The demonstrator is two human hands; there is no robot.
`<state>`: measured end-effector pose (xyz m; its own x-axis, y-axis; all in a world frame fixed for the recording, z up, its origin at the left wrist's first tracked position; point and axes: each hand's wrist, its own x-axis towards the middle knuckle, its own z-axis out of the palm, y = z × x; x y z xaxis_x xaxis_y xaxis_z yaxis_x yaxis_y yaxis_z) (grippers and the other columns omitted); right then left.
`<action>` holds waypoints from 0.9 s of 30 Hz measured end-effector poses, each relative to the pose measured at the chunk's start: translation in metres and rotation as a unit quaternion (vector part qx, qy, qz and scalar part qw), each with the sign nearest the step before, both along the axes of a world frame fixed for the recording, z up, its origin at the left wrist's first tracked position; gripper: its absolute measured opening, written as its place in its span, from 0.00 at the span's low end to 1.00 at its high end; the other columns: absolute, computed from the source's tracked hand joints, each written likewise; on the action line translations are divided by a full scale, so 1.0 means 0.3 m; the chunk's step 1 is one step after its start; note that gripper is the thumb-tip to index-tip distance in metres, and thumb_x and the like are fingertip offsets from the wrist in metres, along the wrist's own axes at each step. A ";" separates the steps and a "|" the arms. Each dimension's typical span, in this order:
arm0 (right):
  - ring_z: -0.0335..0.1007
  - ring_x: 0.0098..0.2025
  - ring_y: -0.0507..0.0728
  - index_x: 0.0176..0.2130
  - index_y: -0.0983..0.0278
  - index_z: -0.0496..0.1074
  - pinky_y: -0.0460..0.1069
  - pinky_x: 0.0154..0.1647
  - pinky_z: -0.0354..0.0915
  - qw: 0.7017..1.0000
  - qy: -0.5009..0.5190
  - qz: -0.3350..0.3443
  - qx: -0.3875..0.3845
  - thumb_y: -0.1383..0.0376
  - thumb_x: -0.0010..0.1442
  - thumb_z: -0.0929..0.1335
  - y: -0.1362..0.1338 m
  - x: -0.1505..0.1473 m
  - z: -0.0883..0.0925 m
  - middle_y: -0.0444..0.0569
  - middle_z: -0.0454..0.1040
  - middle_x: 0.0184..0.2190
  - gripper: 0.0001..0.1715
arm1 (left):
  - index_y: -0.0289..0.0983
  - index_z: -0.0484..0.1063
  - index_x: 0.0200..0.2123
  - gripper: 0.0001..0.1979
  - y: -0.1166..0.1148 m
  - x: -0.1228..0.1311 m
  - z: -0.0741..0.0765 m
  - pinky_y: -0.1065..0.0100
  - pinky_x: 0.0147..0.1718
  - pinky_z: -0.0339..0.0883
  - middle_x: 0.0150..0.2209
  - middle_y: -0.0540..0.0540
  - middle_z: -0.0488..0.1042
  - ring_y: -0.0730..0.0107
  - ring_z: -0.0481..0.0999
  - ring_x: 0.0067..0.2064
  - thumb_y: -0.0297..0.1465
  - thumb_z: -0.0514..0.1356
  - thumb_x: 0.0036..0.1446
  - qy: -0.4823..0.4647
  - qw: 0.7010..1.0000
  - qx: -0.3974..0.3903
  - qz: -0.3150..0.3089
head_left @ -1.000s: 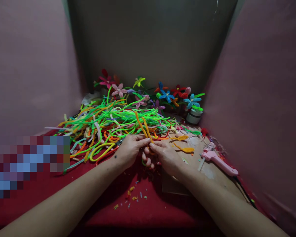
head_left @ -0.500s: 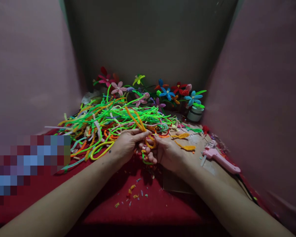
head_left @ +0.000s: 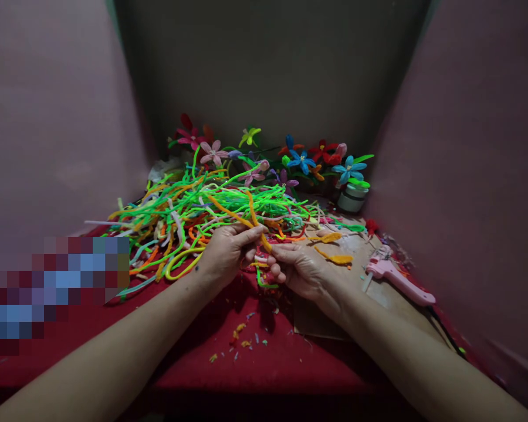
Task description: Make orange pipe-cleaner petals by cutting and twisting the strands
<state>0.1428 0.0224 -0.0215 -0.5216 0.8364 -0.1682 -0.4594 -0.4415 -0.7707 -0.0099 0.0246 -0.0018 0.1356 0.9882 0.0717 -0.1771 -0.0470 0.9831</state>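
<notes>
An orange pipe cleaner (head_left: 230, 211) is pinched between my two hands, its two free ends spreading up and away over the pile. My left hand (head_left: 229, 251) holds it where the strands come together, thumb on top. Just to the right, my right hand (head_left: 301, 266) grips its lower, bent end between thumb and fingers. Right of my hands, two orange petal-shaped pieces (head_left: 339, 258) lie on a cardboard sheet (head_left: 321, 325). Beneath my hands are green and red bits, partly hidden by my fingers.
A tangled heap of coloured pipe cleaners (head_left: 185, 205) spreads behind and left. Fuzzy flowers (head_left: 302, 161) stand at the back near a small jar (head_left: 352, 198). A pink glue gun (head_left: 396, 275) lies on the right. Trimmings (head_left: 242, 340) litter the red cloth (head_left: 193, 363).
The orange pipe cleaner's curled lower end has been drawn into a tighter, straighter bend, and its free ends have spread apart. My right hand has turned slightly. The view shifted a little.
</notes>
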 end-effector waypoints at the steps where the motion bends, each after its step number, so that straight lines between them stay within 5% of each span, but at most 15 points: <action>1: 0.65 0.16 0.46 0.28 0.70 0.72 0.41 0.17 0.62 1.000 -0.009 -0.002 0.005 0.68 0.48 0.73 0.000 0.002 -0.002 0.44 0.72 0.19 0.08 | 0.32 0.70 0.23 0.12 -0.002 0.001 0.004 0.77 0.14 0.46 0.12 0.55 0.61 0.84 0.55 0.14 0.35 0.63 0.50 0.007 1.000 0.004 0.008; 5: 0.65 0.14 0.47 0.28 0.70 0.71 0.40 0.11 0.56 0.997 -0.062 -0.005 0.041 0.65 0.47 0.74 -0.003 0.006 -0.006 0.44 0.72 0.17 0.11 | 0.33 0.63 0.16 0.17 -0.011 0.004 0.020 0.76 0.14 0.48 0.11 0.54 0.61 0.84 0.55 0.13 0.34 0.62 0.50 0.023 1.000 0.009 0.014; 11: 0.68 0.19 0.48 0.32 0.68 0.72 0.41 0.16 0.60 0.983 -0.127 0.016 0.134 0.59 0.51 0.71 -0.021 0.006 0.011 0.46 0.74 0.22 0.14 | 0.33 0.67 0.22 0.11 -0.014 0.006 0.008 0.76 0.14 0.50 0.15 0.54 0.65 0.82 0.59 0.14 0.34 0.63 0.49 0.030 0.999 0.031 -0.001; 18: 0.57 0.11 0.45 0.23 0.67 0.67 0.41 0.10 0.48 0.964 -0.224 -0.028 0.143 0.60 0.50 0.70 -0.043 -0.004 0.031 0.40 0.67 0.13 0.14 | 0.34 0.65 0.20 0.11 -0.006 0.011 0.012 0.78 0.13 0.49 0.13 0.56 0.62 0.84 0.56 0.13 0.32 0.62 0.49 0.037 0.996 0.052 0.064; 27: 0.45 0.09 0.43 0.17 0.64 0.58 0.41 0.10 0.39 0.953 -0.225 -0.044 0.196 0.61 0.49 0.69 -0.056 -0.027 0.018 0.35 0.56 0.07 0.19 | 0.34 0.65 0.22 0.09 0.028 -0.007 0.030 0.77 0.10 0.47 0.14 0.56 0.63 0.84 0.56 0.11 0.30 0.61 0.48 0.029 0.987 0.073 0.140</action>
<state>0.1346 0.0057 -0.0161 -0.3953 0.9182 -0.0244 -0.0645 -0.0542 -0.9964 -0.0121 0.0331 0.0071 -0.1339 0.9670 0.2167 -0.0815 -0.2287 0.9701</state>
